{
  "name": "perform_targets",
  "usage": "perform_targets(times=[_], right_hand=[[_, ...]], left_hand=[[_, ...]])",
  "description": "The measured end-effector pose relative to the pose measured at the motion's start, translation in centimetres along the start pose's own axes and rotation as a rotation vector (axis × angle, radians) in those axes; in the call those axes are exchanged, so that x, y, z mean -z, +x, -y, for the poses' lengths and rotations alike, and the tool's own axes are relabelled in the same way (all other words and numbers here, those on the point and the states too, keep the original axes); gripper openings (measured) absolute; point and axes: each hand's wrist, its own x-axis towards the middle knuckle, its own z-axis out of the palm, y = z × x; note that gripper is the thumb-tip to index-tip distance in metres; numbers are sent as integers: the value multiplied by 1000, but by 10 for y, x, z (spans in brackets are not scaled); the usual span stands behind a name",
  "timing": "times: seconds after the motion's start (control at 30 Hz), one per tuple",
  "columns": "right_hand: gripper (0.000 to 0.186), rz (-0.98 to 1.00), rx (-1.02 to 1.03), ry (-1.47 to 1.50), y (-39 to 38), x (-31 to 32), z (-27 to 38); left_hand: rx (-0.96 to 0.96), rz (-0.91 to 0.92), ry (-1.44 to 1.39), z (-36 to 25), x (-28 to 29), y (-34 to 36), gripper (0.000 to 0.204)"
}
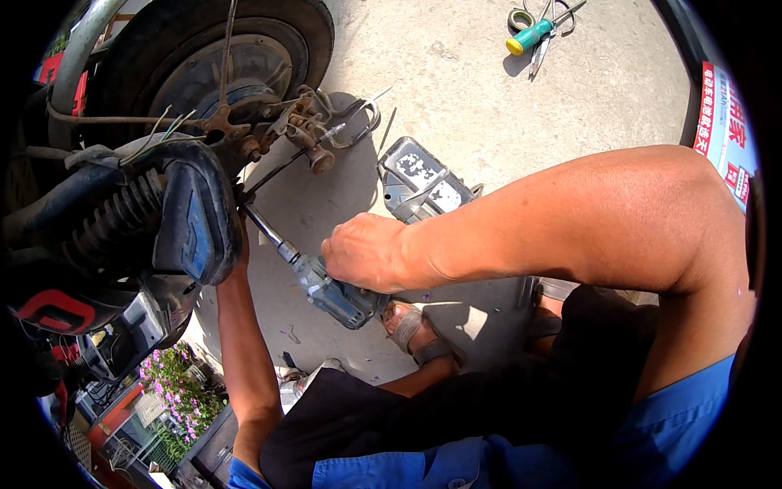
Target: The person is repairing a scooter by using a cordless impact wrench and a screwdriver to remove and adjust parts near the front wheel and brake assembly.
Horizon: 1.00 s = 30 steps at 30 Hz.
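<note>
My right hand (362,253) is wrapped round a grey power tool (326,301) with a long socket extension (265,220) that runs up to the rusty axle and bracket parts (244,138) of a two-wheeler. My left hand (238,253) reaches up behind the black and blue plastic piece (193,228) near the coil shock absorber (122,212); its fingers are hidden. A scuffed dark rectangular case (411,167) lies on the concrete just beyond my right hand.
The wheel (301,41) stands upper left. On the concrete (570,114) lie scissors (538,65) and a green-yellow screwdriver (529,37). A printed red, white and blue board (713,122) is at right, flowers (175,383) lower left. My sandalled feet (411,334) are below the tool.
</note>
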Motion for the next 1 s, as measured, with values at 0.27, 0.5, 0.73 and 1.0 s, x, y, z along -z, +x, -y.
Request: perform_targets(times=[0.27,0.5,0.73,1.0], right_hand=[[23,-3,16,-13,6,0,0],[24,-53,-46,77,6,-6,1],[24,-60,-146,239,4,-17,5],[34,-121,-102,183,0,-37,4]], left_hand=[[-262,12,643,-19,3,-4,54],[-456,51,1212,-18,6,-5,57],[-366,20,854,-18,4,-6,54],[-336,15,636,-14,-7,-4,50]])
